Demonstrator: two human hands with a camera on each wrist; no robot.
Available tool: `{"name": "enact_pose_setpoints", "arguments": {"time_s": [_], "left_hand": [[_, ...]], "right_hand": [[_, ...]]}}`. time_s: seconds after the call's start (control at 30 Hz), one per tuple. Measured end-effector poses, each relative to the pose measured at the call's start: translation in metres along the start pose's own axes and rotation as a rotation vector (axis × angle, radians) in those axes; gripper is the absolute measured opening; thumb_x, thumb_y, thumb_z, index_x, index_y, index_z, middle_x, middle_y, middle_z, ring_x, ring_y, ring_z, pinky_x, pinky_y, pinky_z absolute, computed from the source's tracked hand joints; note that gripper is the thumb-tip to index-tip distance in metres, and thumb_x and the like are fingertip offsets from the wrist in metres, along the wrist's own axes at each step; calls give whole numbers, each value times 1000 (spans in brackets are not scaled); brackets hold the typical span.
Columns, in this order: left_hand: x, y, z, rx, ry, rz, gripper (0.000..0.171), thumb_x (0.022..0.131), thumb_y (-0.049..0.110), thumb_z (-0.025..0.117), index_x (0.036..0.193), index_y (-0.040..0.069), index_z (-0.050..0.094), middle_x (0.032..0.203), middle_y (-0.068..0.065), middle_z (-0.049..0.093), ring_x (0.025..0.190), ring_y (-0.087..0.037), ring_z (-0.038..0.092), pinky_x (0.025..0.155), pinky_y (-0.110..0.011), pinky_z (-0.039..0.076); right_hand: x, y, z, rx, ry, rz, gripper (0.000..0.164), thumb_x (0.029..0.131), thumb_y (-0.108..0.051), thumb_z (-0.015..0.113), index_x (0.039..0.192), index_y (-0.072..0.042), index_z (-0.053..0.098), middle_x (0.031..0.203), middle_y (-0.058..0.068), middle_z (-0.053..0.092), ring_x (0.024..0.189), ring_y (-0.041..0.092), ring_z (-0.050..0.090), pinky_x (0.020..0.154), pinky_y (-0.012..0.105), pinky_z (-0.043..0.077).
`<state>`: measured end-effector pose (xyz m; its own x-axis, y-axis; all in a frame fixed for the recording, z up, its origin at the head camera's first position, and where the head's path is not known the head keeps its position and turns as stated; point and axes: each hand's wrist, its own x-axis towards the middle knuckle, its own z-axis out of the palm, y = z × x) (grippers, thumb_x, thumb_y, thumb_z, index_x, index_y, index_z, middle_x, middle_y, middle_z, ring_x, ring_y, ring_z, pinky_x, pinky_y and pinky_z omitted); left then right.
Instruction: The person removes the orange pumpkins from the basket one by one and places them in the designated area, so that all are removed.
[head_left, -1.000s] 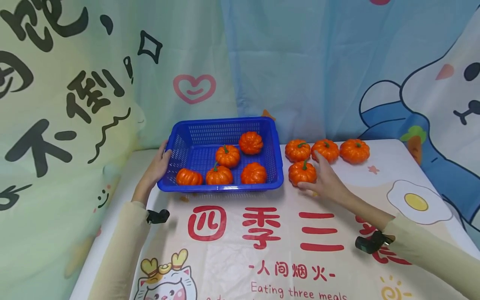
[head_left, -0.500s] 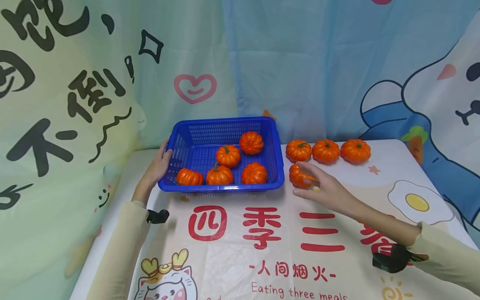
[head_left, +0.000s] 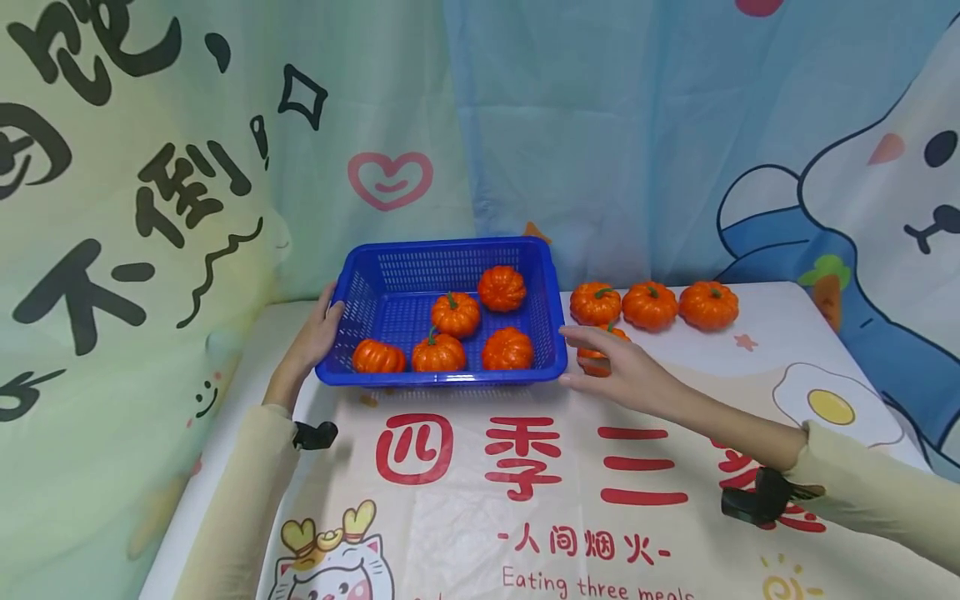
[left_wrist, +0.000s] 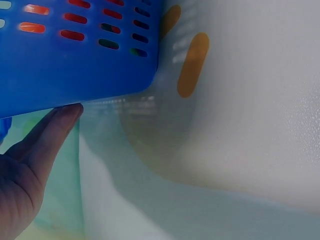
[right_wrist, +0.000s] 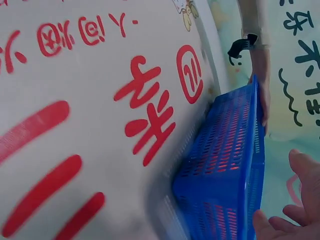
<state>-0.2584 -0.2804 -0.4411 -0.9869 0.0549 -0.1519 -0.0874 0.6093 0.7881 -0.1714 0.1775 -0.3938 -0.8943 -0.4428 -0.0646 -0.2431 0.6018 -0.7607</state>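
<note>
A blue plastic basket (head_left: 450,379) holds several small orange pumpkins, among them one at the back right (head_left: 502,288). My left hand (head_left: 311,337) lies along the basket's left end, thumb (left_wrist: 57,132) extended against the blue wall in the left wrist view. At the opposite end, my right hand (head_left: 626,367) has its fingers spread, fingertips right at the right rim, and nothing is gripped in it. Behind that hand, partly hidden, sits a pumpkin (head_left: 594,364) on the table. The right wrist view shows the right hand (right_wrist: 295,215) beside the basket (right_wrist: 215,170).
Three more pumpkins stand in a row at the table's back right: a left one (head_left: 595,303), a middle one (head_left: 649,306) and a right one (head_left: 708,306). A printed cloth (head_left: 450,517) covers the table. A curtain (head_left: 555,133) hangs directly behind.
My right hand has come away from the front pumpkin beside the basket and moved left to the basket's right rim. The left hand and the basket have stayed in place.
</note>
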Motion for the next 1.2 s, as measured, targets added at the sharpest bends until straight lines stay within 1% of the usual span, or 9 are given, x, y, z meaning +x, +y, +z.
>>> {"name": "enact_pose_setpoints", "arguments": {"time_s": [0.07,0.2,0.4,0.5,0.6,0.7,0.97,1.1,1.2], "left_hand": [[0,-1,0,6,-1,0,61,105,38,21,158,20,-3,162,-21,9,148,-44,15,119,-60,11],[1,-2,0,7,-3,0,61,105,39,21,158,20,-3,162,-21,9,148,-43,15,119,-60,11],[1,-5,-1,-1,18,-5,60,105,38,22,158,21,-2,163,-20,10,149,-42,15,120,-59,11],[1,-5,0,-7,17,1,60,105,37,23,158,20,0,163,-20,10,149,-42,14,120,-59,10],[2,-5,1,-5,10,6,60,105,37,22,158,19,-1,163,-20,10,149,-42,14,120,-59,10],[2,-3,0,-1,9,7,60,105,37,22,158,19,-1,163,-20,10,149,-42,14,120,-59,11],[4,0,-3,9,14,6,60,105,39,22,158,22,-3,163,-18,8,149,-41,12,121,-58,10],[1,0,-3,12,10,-1,60,105,40,22,158,22,-2,163,-18,8,149,-41,12,121,-58,9],[0,0,-1,10,11,-1,60,105,38,22,158,21,-2,163,-18,9,149,-42,13,120,-58,10]], "right_hand": [[12,-5,0,-14,-32,1,72,88,-36,70,147,-7,40,150,18,43,132,39,49,98,49,49],[47,-15,2,-54,-165,25,75,88,-32,70,149,-5,36,151,22,39,131,39,50,98,48,50],[103,-27,14,-359,-359,-3,68,90,-29,68,147,-5,40,150,21,42,137,38,42,111,52,37],[118,-31,20,-461,-467,7,65,90,-26,68,147,-7,42,150,19,42,140,37,37,115,53,31],[126,-33,25,-497,-533,13,63,90,-23,68,146,-7,43,149,18,45,140,35,38,116,52,30],[128,-32,29,-519,-534,-9,61,90,-21,69,144,-6,45,146,18,47,138,34,41,117,50,31],[128,-31,31,-514,-437,-29,57,86,-21,74,137,-9,52,132,15,53,122,29,49,110,46,41],[123,-32,25,-440,-346,-73,59,82,-26,78,133,-10,54,132,15,52,122,30,50,107,49,44],[113,-38,11,-372,-254,-113,62,79,-29,80,133,-10,54,134,16,52,124,32,50,105,53,44]]}}
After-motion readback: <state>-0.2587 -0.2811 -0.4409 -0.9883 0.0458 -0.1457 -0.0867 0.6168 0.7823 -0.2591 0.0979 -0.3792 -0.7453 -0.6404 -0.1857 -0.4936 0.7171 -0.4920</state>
